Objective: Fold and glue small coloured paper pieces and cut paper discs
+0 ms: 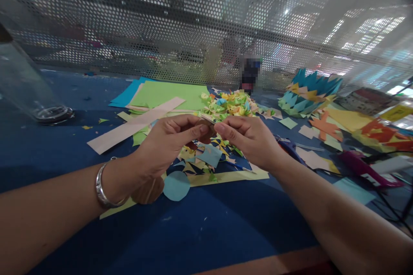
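Observation:
My left hand (180,135) and my right hand (247,139) meet over the middle of the blue table, both with thumb and fingers pinched. Between the fingertips is a small pale paper piece (208,118), partly hidden by the thumbs. Behind the hands lies a heap of small folded paper shapes (230,105) in green, yellow, pink and blue. Below them are paper scraps, a light blue square (209,155) and a blue pen (237,166). By my left wrist lie a light blue paper circle (176,186) and a brown round piece (148,191).
A clear glass vessel (35,90) stands at left. Coloured paper sheets (174,94) and a long pale pink strip (138,125) lie behind my left hand. At right are a spiky paper ring (309,94), orange paper pieces (327,127) and a purple glue gun (369,169). Perforated metal panelling (180,25) rises behind.

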Demonstrator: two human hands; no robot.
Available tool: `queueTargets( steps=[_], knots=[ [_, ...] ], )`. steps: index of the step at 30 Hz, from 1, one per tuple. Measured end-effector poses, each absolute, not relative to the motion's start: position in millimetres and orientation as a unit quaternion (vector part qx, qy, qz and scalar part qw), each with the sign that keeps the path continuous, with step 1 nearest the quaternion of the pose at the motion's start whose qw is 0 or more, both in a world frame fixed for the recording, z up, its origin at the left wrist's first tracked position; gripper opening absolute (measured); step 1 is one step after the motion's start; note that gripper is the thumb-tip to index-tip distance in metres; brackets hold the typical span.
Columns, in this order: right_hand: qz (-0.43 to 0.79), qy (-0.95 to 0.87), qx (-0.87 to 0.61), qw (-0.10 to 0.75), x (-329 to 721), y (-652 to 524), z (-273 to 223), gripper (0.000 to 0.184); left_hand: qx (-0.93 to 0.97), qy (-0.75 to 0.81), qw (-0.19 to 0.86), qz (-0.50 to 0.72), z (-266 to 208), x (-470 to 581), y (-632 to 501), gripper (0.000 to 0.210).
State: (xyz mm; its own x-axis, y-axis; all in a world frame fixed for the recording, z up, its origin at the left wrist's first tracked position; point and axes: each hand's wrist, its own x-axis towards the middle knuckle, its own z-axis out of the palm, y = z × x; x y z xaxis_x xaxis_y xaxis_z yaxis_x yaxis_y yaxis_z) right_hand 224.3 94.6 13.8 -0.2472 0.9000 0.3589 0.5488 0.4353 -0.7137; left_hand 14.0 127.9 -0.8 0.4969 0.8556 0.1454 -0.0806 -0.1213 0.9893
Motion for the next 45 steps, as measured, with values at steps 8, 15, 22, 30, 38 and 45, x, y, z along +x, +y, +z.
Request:
queueTargets(
  steps=[8,15,22,30,38,45],
  knots=[
    [0.244,-0.754,-0.48,0.377,224.2,94.9,16.7,0.05,0.633,0.305,0.59,0.398,-1.6,13.9,129.1,0.021],
    [0.279,-0.75,-0.464,0.381,227.0,95.7,16.1,0.048,0.634,0.301,0.592,0.396,-2.0,13.5,129.9,0.021],
    [0.31,-0.74,-0.456,0.386,227.4,98.2,13.6,0.047,0.639,0.285,0.591,0.401,-2.8,14.5,130.4,0.019],
    [0.291,-0.751,-0.453,0.382,228.9,96.1,15.2,0.047,0.661,0.298,0.55,0.415,-1.3,14.5,130.4,0.016],
    [0.268,-0.764,-0.458,0.368,227.8,97.2,17.9,0.053,0.683,0.329,0.502,0.417,4.3,13.1,129.1,0.014],
    [0.252,-0.773,-0.465,0.35,228.4,96.6,18.6,0.053,0.706,0.335,0.465,0.416,5.1,12.3,128.5,0.011]
  ],
)
